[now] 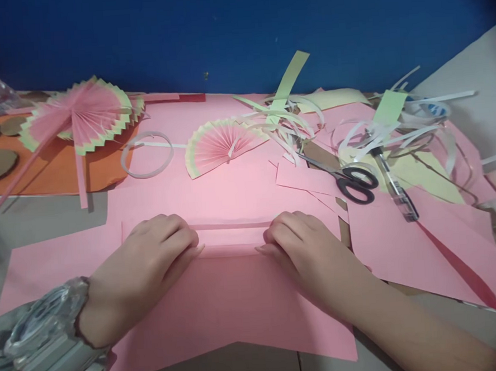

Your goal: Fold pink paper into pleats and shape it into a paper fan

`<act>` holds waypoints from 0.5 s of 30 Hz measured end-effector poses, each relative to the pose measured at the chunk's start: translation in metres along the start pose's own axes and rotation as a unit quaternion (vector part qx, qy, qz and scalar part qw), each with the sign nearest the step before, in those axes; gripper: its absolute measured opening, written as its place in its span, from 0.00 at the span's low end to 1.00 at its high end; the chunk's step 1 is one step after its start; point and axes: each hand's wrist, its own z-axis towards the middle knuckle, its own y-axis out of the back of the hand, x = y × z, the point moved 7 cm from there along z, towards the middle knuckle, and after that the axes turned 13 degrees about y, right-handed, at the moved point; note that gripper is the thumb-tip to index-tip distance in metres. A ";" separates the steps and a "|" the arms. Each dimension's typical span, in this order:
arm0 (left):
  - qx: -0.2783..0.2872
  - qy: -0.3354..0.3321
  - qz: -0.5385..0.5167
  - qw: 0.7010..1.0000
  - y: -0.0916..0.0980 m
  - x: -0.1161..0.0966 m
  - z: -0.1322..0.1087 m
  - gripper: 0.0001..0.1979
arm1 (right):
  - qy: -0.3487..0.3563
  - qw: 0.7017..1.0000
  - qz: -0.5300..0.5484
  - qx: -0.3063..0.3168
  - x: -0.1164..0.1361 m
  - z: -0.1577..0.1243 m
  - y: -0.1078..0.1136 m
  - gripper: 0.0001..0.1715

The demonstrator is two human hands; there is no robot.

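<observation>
A pink paper sheet [233, 298] lies in front of me with a narrow pleat folded along its far edge. My left hand [152, 264], with a silvery watch on the wrist, presses the left part of that fold. My right hand [302, 249] presses the right part, fingertips pinching the folded strip. The pleat's middle [232, 237] shows between the two hands. Both hands lie flat on the paper.
Black-handled scissors [348, 179] and a clear pen or glue tube [395, 187] lie at the right among curled white and green paper strips [294, 121]. Two pleated pink fans [79, 114] [220, 145] and a tape ring [146, 153] lie beyond. Orange sheet [49, 169] at left.
</observation>
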 end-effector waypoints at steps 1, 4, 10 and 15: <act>0.001 0.003 0.000 1.000 0.000 0.000 0.000 0.10 | -0.005 1.000 0.000 0.004 -0.001 0.000 -0.001 0.12; 0.003 0.010 -0.005 1.000 0.000 0.000 0.001 0.10 | -0.016 1.000 0.001 0.018 -0.001 -0.001 -0.002 0.08; 0.000 0.027 -0.013 1.000 0.003 -0.001 0.001 0.11 | -0.022 1.000 0.002 0.013 0.001 -0.001 0.001 0.07; 0.002 0.023 -0.018 1.000 0.003 -0.001 0.003 0.11 | -0.018 1.000 0.000 0.009 0.001 -0.001 0.000 0.08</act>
